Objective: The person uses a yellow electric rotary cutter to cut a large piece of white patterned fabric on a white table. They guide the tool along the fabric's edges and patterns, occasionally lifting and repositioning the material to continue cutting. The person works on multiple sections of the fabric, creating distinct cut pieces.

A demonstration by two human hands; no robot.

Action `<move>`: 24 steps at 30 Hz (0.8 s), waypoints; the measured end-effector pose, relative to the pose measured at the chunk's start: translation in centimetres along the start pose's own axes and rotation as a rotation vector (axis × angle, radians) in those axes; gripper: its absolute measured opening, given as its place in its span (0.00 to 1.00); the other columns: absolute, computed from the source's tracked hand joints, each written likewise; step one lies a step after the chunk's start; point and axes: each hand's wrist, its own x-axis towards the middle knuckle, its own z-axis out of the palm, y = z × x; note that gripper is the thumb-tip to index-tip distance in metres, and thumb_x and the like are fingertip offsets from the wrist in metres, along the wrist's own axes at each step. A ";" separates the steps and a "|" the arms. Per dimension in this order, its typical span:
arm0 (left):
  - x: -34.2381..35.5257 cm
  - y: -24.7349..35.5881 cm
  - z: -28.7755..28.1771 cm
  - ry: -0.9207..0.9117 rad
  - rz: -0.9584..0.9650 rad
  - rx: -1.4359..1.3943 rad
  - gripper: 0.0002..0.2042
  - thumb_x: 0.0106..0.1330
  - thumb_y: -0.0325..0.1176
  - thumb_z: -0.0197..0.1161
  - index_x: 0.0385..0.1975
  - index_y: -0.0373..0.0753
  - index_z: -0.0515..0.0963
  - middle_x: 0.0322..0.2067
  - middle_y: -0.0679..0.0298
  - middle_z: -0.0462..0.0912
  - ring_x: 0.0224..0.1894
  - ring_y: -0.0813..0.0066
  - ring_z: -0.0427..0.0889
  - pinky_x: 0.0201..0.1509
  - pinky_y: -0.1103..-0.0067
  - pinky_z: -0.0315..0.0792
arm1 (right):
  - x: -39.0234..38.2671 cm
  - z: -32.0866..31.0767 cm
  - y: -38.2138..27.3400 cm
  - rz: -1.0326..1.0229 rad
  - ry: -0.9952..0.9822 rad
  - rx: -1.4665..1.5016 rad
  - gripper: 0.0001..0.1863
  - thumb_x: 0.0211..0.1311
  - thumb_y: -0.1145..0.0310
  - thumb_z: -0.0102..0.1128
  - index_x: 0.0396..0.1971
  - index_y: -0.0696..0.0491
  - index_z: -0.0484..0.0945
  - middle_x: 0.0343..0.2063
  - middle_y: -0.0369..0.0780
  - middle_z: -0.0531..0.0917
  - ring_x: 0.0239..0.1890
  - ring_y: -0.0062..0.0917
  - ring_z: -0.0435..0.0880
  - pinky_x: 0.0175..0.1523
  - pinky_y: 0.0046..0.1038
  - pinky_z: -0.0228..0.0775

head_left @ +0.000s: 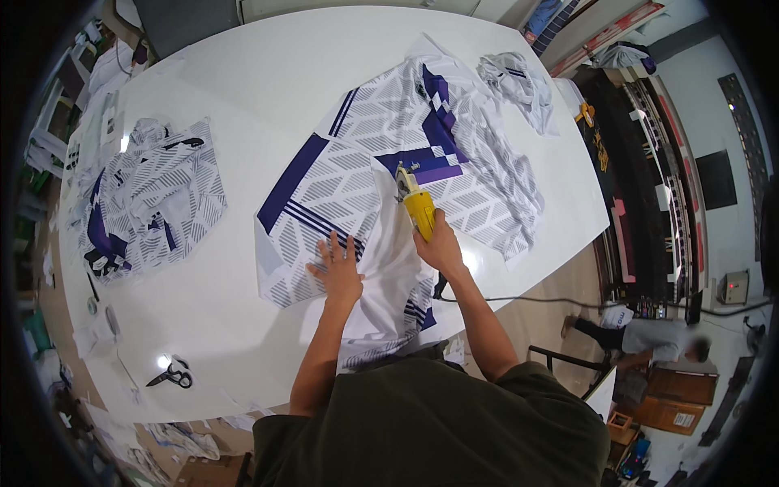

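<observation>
My right hand [441,246] is wrapped round a yellow electric fabric cutter [419,213], whose metal head sits at the edge of the printed fabric. This wide white sheet [324,187] carries grey hatching, purple bands and dark stripes, and it spreads over the middle of the table. Fingers spread, my left hand [338,274] lies flat on the cloth left of the cutter. Between the hands, plain white fabric [384,268] runs down in folds toward my body. A dark cord [535,299] trails off to the right; its join with the cutter is hidden.
A crumpled pile of similar fabric [162,199] lies at the table's left, and a smaller bunch [519,85] at the far right. Black scissors [171,375] rest near the front left of the white table [243,325]. Beyond the right edge, another person [649,337] is in the room.
</observation>
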 end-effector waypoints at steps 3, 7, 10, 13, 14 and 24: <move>0.0 0.0 0.1 0.004 -0.005 -0.010 0.49 0.58 0.36 0.77 0.79 0.53 0.53 0.82 0.56 0.35 0.82 0.41 0.34 0.68 0.23 0.40 | 1.3 -0.6 0.2 -0.022 -0.036 -0.019 0.31 0.62 0.61 0.64 0.57 0.62 0.61 0.37 0.64 0.82 0.40 0.61 0.84 0.45 0.53 0.78; 0.0 0.0 0.3 0.022 -0.010 -0.019 0.50 0.58 0.36 0.77 0.79 0.54 0.53 0.82 0.56 0.35 0.82 0.42 0.33 0.68 0.23 0.40 | 3.1 -1.1 0.5 -0.074 -0.059 -0.050 0.30 0.62 0.61 0.64 0.56 0.61 0.61 0.36 0.63 0.82 0.37 0.60 0.85 0.43 0.53 0.78; 0.0 0.1 0.3 0.017 -0.021 -0.013 0.51 0.57 0.37 0.78 0.79 0.54 0.53 0.82 0.56 0.34 0.82 0.42 0.33 0.68 0.23 0.40 | 4.6 -1.3 0.8 -0.120 -0.077 -0.046 0.30 0.62 0.61 0.64 0.55 0.60 0.62 0.35 0.63 0.82 0.37 0.60 0.85 0.43 0.53 0.78; 0.0 0.2 0.3 0.001 -0.041 -0.007 0.51 0.57 0.37 0.78 0.80 0.56 0.52 0.82 0.58 0.33 0.82 0.43 0.32 0.69 0.24 0.40 | 6.3 -1.6 1.2 -0.148 -0.111 -0.043 0.30 0.62 0.61 0.64 0.56 0.60 0.61 0.35 0.62 0.82 0.37 0.60 0.84 0.43 0.53 0.78; 0.0 0.3 0.2 -0.004 -0.049 -0.005 0.52 0.57 0.38 0.78 0.80 0.56 0.51 0.82 0.59 0.33 0.82 0.43 0.32 0.70 0.25 0.40 | 6.7 -1.7 1.2 -0.153 -0.126 -0.044 0.30 0.62 0.61 0.64 0.56 0.60 0.61 0.35 0.62 0.82 0.37 0.60 0.84 0.43 0.53 0.78; -0.3 0.4 0.3 0.035 -0.066 -0.067 0.51 0.55 0.35 0.79 0.79 0.57 0.55 0.82 0.62 0.35 0.82 0.47 0.32 0.72 0.27 0.35 | 11.4 -2.9 0.7 -0.327 -0.190 -0.066 0.30 0.61 0.62 0.65 0.55 0.61 0.62 0.38 0.63 0.82 0.40 0.61 0.84 0.44 0.53 0.77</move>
